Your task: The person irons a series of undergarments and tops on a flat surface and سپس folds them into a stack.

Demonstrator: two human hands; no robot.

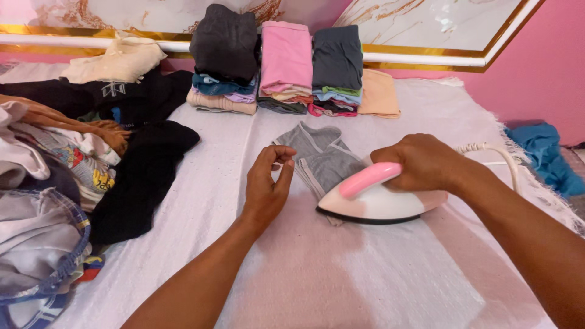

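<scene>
My right hand (pixel 423 161) grips the pink handle of a white and pink iron (pixel 372 204), which rests flat on a small grey garment (pixel 320 158) spread on the pale cloth-covered surface (pixel 341 274). My left hand (pixel 268 183) hovers just left of the garment, fingers loosely curled, thumb and fingertips near the garment's left edge; whether they pinch the fabric is unclear. The iron's white cord (pixel 487 149) runs off to the right behind my wrist.
Three stacks of folded clothes (pixel 286 67) stand at the back, beside a peach piece (pixel 379 92). A heap of unfolded clothes (pixel 55 170) and a black garment (pixel 143 176) lie at the left. A blue cloth (pixel 545 152) lies at the right edge.
</scene>
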